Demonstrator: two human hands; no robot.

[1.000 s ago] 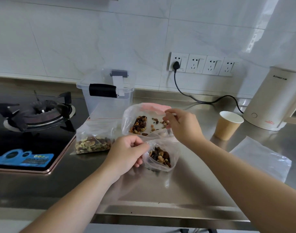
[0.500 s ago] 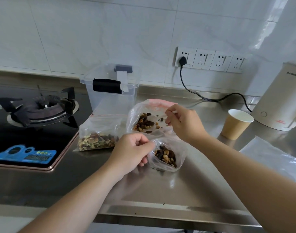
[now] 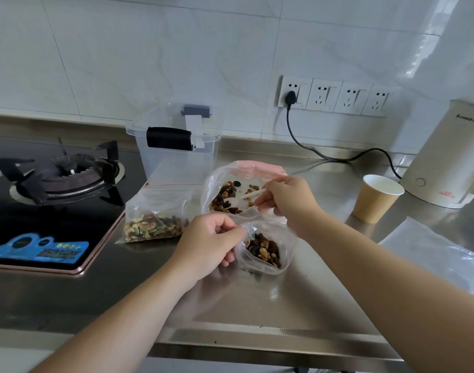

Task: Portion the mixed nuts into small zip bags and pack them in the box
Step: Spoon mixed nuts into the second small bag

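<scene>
— What holds the nuts?

— Centre frame, a large clear bag with a pink top lies open, mixed nuts inside. The right hand pinches a white spoon reaching into it. Just below, the left hand pinches the rim of a small zip bag (partly filled).

— Others?

— A filled zip bag left of centre; behind it a clear box. At right, a paper cup and an empty flat bag.
</scene>
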